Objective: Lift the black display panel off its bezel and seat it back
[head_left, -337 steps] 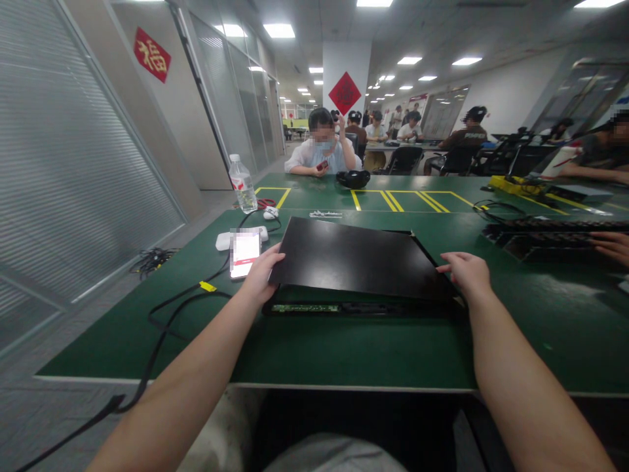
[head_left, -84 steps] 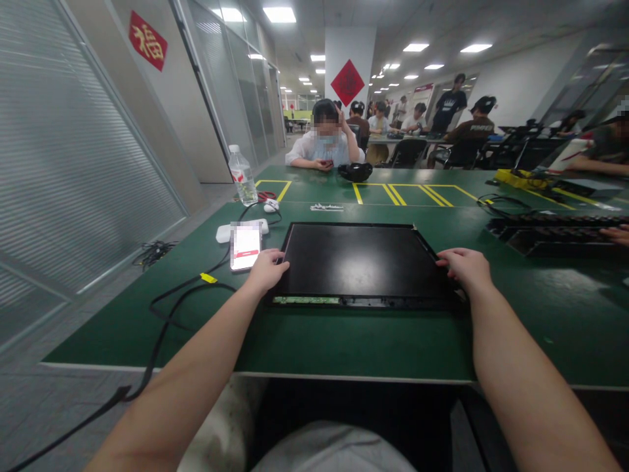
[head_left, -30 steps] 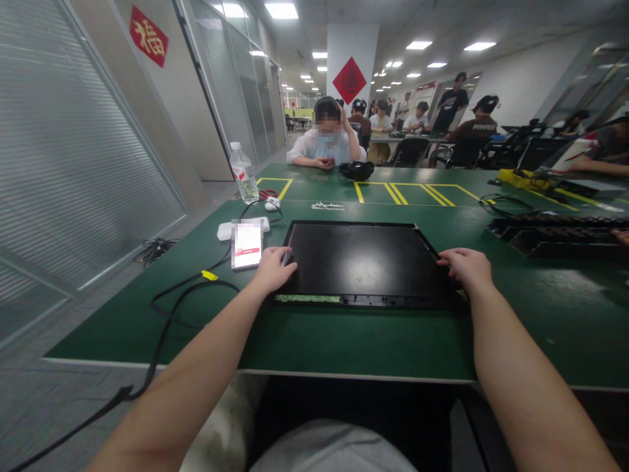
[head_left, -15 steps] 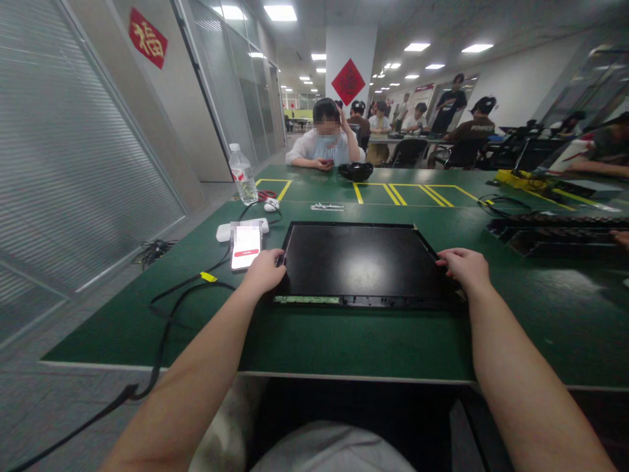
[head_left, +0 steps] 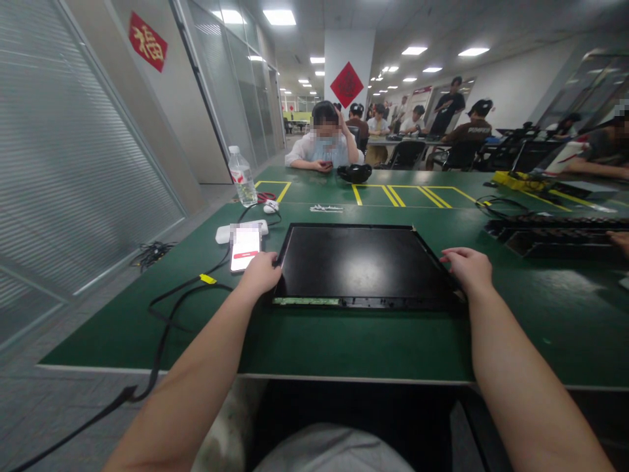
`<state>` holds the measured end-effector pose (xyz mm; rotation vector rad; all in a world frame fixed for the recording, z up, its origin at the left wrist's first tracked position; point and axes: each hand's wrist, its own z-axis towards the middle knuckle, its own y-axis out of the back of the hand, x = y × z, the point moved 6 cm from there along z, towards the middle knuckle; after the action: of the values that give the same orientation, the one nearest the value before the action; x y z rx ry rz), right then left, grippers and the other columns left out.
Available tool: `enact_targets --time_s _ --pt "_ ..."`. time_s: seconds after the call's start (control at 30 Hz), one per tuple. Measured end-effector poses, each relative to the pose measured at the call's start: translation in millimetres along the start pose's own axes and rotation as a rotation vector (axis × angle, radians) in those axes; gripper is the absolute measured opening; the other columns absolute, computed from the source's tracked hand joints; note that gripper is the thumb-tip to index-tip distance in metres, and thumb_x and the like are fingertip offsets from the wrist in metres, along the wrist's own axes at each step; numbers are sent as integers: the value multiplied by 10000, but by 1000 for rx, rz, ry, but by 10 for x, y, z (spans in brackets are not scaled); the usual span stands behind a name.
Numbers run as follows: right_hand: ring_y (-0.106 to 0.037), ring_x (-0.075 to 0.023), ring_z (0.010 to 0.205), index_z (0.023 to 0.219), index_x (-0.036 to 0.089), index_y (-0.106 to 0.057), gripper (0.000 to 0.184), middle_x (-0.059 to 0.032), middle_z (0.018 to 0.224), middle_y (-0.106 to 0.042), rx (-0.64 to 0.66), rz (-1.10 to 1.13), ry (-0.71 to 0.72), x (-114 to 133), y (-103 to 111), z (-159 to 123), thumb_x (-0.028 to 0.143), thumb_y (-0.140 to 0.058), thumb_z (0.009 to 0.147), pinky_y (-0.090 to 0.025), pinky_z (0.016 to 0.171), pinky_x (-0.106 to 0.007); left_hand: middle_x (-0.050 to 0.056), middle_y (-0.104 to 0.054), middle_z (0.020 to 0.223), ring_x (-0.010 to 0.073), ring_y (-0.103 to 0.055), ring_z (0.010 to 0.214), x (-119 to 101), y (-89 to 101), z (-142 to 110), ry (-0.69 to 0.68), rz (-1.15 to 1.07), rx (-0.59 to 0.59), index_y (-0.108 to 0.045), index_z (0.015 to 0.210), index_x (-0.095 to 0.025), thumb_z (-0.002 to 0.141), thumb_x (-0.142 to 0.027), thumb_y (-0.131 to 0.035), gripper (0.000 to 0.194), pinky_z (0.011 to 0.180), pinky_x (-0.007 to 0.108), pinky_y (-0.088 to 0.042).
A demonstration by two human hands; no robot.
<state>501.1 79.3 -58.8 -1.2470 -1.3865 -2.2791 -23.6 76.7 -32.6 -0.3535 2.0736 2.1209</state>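
A flat black display panel (head_left: pixel 354 262) lies on the green table in front of me, its dark face up. A narrow green circuit strip (head_left: pixel 305 302) runs along the left part of its near edge. My left hand (head_left: pixel 260 272) is at the panel's left edge, with thumb and finger closed on the rim. Beyond the right edge, my right hand (head_left: pixel 469 267) has its thumb and fingertips apart, a small gap from the rim, and holds nothing. Left of the panel lies a phone (head_left: pixel 246 248) with a lit screen, close to my left hand.
A water bottle (head_left: pixel 242 177), a white mouse-like object (head_left: pixel 270 206) and a black cable (head_left: pixel 164 321) are on the left. Dark long parts (head_left: pixel 555 236) lie at right, near another person's hand (head_left: pixel 620 239). Across the table (head_left: pixel 363 344), a person (head_left: pixel 324 141) sits beside a black object (head_left: pixel 354 173).
My right hand has eased outward, its fingertips coming away from the panel's right edge. My left hand has shifted slightly left. The panel stays flat on the table.
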Motion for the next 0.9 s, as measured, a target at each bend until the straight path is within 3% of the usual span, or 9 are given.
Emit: enact_targets --time_s 0.1,0.33,0.43,0.6,0.9 --pt "-681 -226 776 860 227 -831 162 -71 862 -793 -53 -83 -62 -22 52 2 248 -697 771 -503 680 -311 190 -795 1192 299 -769 991 1 1 6 -17 9 -22 -785 1250 -104 911 -145 -579 399 884 339 -581" --pt "-655 -199 688 951 246 -869 260 -43 793 -770 105 -187 -83 49 -60 -45 195 -678 782 -490 665 -307 186 -801 1157 298 -765 973 38 -27 46 -40 12 -26 -796 1261 -115 904 -143 -574 420 888 343 -590" --pt "-686 -214 746 988 239 -874 275 -59 868 -793 158 -226 -61 40 -118 -24 216 -668 808 -516 713 -313 174 -813 1091 288 -764 932 36 -25 47 -42 2 -29 -803 1247 -118 899 -135 -576 416 870 334 -589" --pt "-722 -247 888 1058 203 -870 367 -96 1003 -810 226 -281 -13 17 -188 31 148 -638 778 -540 821 -330 190 -795 1188 283 -764 967 14 -23 29 -44 26 -23 -786 1288 -105 921 -152 -572 427 880 318 -581" --pt "-686 -184 704 977 181 -864 409 -77 877 -795 205 -142 -103 -22 -179 -16 65 -625 667 -523 685 -270 225 -754 1268 316 -745 1043 22 -24 30 -61 52 -48 -761 1326 -71 929 -163 -552 458 943 361 -584"
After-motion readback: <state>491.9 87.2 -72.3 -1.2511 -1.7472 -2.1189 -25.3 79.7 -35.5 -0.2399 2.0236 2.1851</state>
